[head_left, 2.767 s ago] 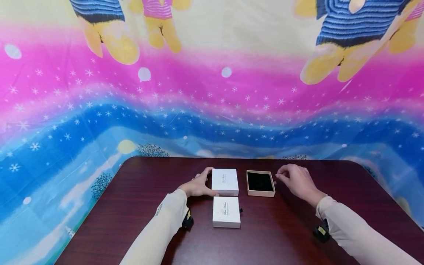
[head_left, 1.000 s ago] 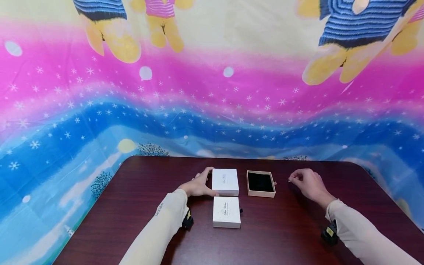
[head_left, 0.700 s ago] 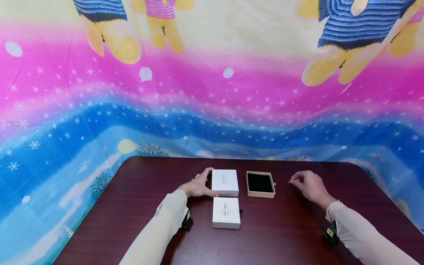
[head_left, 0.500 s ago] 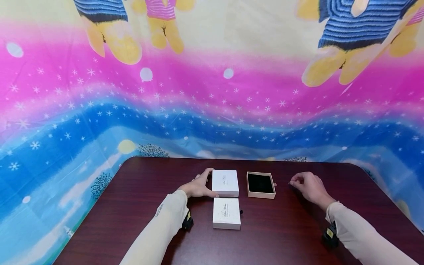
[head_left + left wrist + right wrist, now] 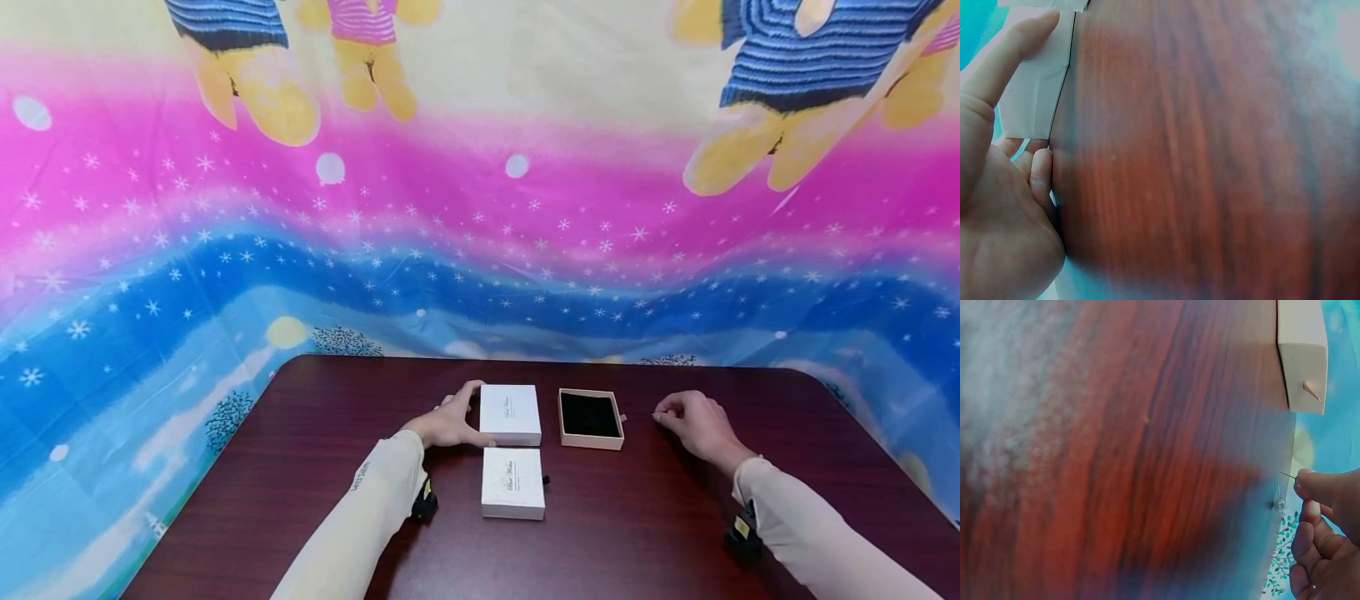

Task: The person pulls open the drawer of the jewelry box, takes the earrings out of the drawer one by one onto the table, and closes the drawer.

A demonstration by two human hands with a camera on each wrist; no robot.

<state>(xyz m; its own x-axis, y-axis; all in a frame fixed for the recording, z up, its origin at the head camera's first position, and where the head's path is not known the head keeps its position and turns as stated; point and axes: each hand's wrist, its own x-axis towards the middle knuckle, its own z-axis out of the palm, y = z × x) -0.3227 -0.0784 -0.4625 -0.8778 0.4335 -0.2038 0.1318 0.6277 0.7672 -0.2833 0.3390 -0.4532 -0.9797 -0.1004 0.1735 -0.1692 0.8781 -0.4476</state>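
My left hand (image 5: 450,419) grips the left side of a white gift box (image 5: 510,412), thumb at its near side and fingers at the back. Nearer to me lies a second white box (image 5: 513,483) with a dark tab. A shallow drawer tray (image 5: 591,444) with a black lining stands to the right. My right hand (image 5: 697,423) is right of this tray, thumb and finger pinching a thin metal pin (image 5: 1288,476). Just below the pin, in the right wrist view, a tiny clear-headed stud (image 5: 1280,504) shows; whether it is held or lies on the table is unclear.
Everything stands on a dark red wooden table (image 5: 360,517) with rounded far corners. Behind it hangs a colourful printed cloth (image 5: 450,208). A small ribbon tab (image 5: 1311,390) sticks out from the tray's side.
My right hand has moved right, away from the tray's tab, and then hardly shifted. A small bright bit at its fingertips earlier is barely visible now. The left hand and boxes stay put.
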